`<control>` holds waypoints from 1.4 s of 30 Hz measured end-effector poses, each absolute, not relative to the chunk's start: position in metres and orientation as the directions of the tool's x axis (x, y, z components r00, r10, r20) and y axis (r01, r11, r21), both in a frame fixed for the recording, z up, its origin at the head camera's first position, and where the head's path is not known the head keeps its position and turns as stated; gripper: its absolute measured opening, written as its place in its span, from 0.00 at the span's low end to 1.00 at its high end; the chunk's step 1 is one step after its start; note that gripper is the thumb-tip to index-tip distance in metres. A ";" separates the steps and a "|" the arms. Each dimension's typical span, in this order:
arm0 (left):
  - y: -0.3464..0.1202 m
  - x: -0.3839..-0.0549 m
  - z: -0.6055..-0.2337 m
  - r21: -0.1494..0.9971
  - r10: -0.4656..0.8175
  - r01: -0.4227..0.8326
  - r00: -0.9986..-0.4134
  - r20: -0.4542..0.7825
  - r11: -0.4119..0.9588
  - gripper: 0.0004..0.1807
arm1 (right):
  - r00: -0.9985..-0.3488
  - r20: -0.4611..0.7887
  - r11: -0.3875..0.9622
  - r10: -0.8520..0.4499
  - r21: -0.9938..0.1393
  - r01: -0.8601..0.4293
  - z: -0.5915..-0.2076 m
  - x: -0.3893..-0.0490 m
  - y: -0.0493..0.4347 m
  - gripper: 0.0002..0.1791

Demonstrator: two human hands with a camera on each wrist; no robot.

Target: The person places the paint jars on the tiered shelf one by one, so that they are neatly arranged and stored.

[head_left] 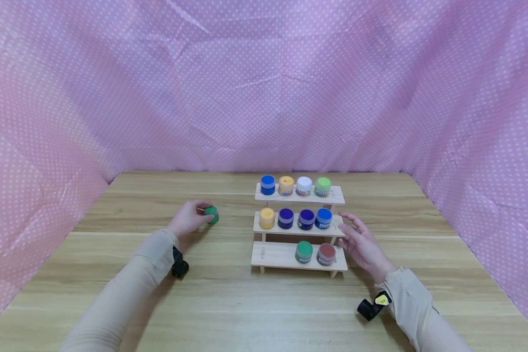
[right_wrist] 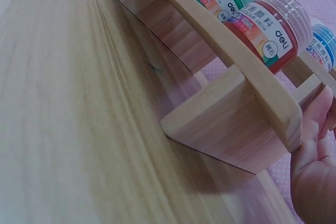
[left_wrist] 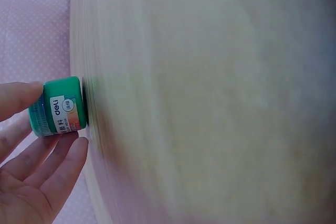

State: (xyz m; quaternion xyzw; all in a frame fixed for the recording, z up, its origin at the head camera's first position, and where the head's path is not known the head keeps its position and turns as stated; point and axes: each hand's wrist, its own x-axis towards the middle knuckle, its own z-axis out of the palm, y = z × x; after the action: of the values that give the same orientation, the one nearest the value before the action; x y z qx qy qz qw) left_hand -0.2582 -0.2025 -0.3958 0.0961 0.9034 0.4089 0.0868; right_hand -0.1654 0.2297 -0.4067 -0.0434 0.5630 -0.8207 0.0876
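Observation:
My left hand point(head_left: 190, 218) pinches a small green paint jar point(head_left: 211, 215) between thumb and fingers, left of the stand. In the left wrist view the green jar point(left_wrist: 59, 106) has its base at or just above the tabletop; I cannot tell whether it touches. My right hand point(head_left: 364, 247) is at the right end of a three-tier wooden stand point(head_left: 275, 254), its fingers loosely extended beside the middle tier. In the right wrist view, the right hand's thumb point(right_wrist: 315, 111) lies by the stand's end. The lowest tier bears a green jar point(head_left: 304, 252) and a brown-red jar point(head_left: 326, 254).
On the middle tier stand a yellow jar point(head_left: 267, 218), two purple jars point(head_left: 285, 218) and a blue jar point(head_left: 323, 218). The top tier holds blue point(head_left: 267, 185), orange-yellow point(head_left: 286, 186), white point(head_left: 304, 186) and light green point(head_left: 322, 187) jars. A pink dotted cloth point(head_left: 264, 98) surrounds the wooden table point(head_left: 229, 313).

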 end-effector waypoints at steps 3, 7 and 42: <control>-0.202 -0.256 -0.396 0.742 0.238 0.120 -0.970 -0.055 0.660 0.21 | -0.981 -0.044 -0.337 -0.189 -0.935 0.107 -0.407 -0.165 0.229 0.13; -0.202 -0.255 -0.396 0.743 0.239 0.155 -0.971 -0.007 0.651 0.20 | -0.982 -0.067 -0.318 -0.175 -0.940 0.121 -0.407 -0.166 0.228 0.13; -0.150 -0.202 -0.347 0.753 0.364 0.490 -0.863 0.350 0.438 0.17 | -0.985 -0.034 -0.353 -0.169 -0.931 0.093 -0.407 -0.167 0.230 0.13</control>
State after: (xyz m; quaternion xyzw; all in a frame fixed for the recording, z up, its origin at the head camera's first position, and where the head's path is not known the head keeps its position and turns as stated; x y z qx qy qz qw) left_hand -0.2018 -0.1496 -0.3473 0.2526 0.8453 0.4659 -0.0679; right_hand -0.1674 0.2300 -0.4070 -0.0341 0.5633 -0.8217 0.0797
